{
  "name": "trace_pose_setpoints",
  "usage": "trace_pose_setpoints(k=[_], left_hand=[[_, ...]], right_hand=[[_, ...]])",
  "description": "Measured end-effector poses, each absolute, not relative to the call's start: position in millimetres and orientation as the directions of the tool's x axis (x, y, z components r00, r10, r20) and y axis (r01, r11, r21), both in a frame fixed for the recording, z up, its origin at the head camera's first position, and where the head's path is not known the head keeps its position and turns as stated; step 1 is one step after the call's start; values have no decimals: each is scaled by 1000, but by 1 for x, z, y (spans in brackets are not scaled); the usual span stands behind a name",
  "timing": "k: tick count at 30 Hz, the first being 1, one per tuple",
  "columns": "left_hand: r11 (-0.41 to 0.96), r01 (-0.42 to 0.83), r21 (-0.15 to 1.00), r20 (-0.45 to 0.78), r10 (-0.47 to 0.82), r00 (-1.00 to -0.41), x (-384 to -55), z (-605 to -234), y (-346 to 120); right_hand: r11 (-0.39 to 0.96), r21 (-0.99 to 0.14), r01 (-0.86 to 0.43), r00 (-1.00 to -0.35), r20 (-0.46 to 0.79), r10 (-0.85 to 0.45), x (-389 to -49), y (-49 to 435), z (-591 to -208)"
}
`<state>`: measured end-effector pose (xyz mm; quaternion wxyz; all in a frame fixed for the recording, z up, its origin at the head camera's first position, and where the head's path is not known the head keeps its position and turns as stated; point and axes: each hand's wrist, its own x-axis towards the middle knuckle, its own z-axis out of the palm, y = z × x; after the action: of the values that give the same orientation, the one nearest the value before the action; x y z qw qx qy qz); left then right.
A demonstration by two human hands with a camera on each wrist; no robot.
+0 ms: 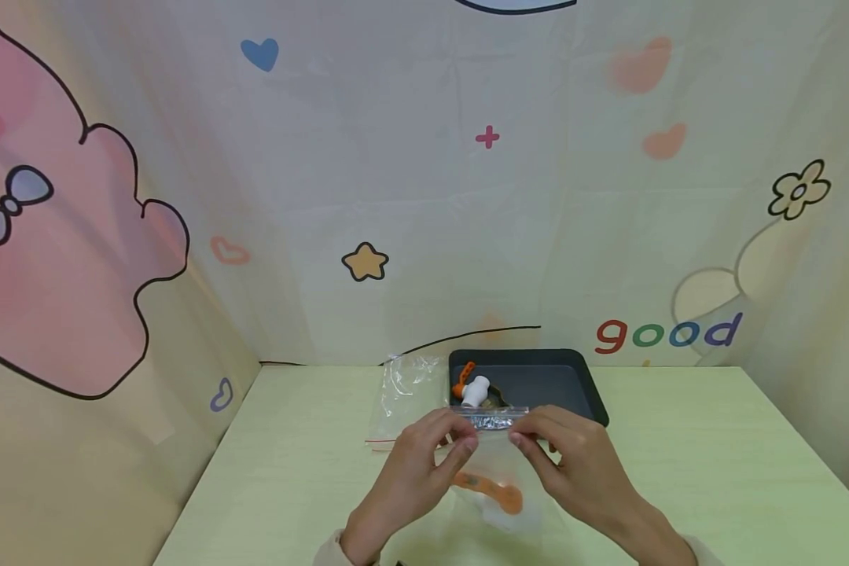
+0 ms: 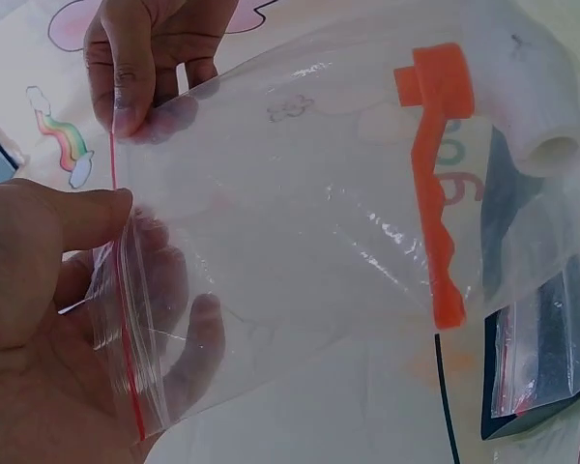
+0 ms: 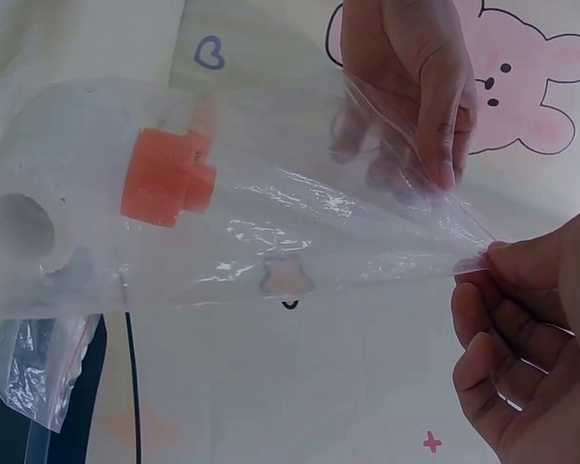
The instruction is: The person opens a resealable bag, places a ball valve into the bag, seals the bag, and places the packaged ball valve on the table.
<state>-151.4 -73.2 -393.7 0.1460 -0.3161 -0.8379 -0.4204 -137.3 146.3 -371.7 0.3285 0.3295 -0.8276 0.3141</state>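
Observation:
Both hands pinch the top edge of a clear zip bag (image 2: 271, 193), one at each side. My left hand (image 1: 424, 464) holds the left end between thumb and fingers, and my right hand (image 1: 580, 464) grips the right end. A red line (image 2: 126, 329) runs along the zip. Down in the hanging bag lies a white plastic pipe valve (image 2: 532, 87) with an orange lever handle (image 1: 491, 491). Whether the zip is sealed I cannot tell.
Behind the hands stands a dark tray (image 1: 538, 377). It holds another white valve piece (image 1: 476, 391) with an orange handle (image 1: 464, 377) and a small clear bag (image 3: 39, 358). Left of the tray lies a flat clear zip bag (image 1: 410, 393). All rest on a pale green table (image 1: 700, 472).

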Motion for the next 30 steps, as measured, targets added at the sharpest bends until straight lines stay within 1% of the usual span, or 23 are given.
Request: trace_pose_setpoints(k=[8,14,17,24,26,28,30], left_hand=[[429,689,584,552,412,-725,-151,-393,-74],[449,660,602,517,410,-751,-152,-395,-77],[454,654,605,512,407,-756,-153,-397,-79],[431,698,572,568,405,-716,-153,-398,-79],[426,690,585,560,403,-723,-153,-398,-79],[429,669,607,538,398,-744,-153,-398,-80],[433,648,626,518,391,-761,-153,-398,-81]], right_hand=[[583,-301,-755,-563,754,-339,-137,147,-372],[569,-288,-770,-536,777,-331,-139,149,-374],[569,-298,-767,-543,773,-327,-139,151,-375],[574,-316,-755,-566,757,-327,-138,152,-374],[572,-315,-758,-562,760,-326,-138,152,-374],[570,-312,-760,-558,762,-328,-138,153,-374],[577,-316,-753,-568,755,-328,-138,154,-374]])
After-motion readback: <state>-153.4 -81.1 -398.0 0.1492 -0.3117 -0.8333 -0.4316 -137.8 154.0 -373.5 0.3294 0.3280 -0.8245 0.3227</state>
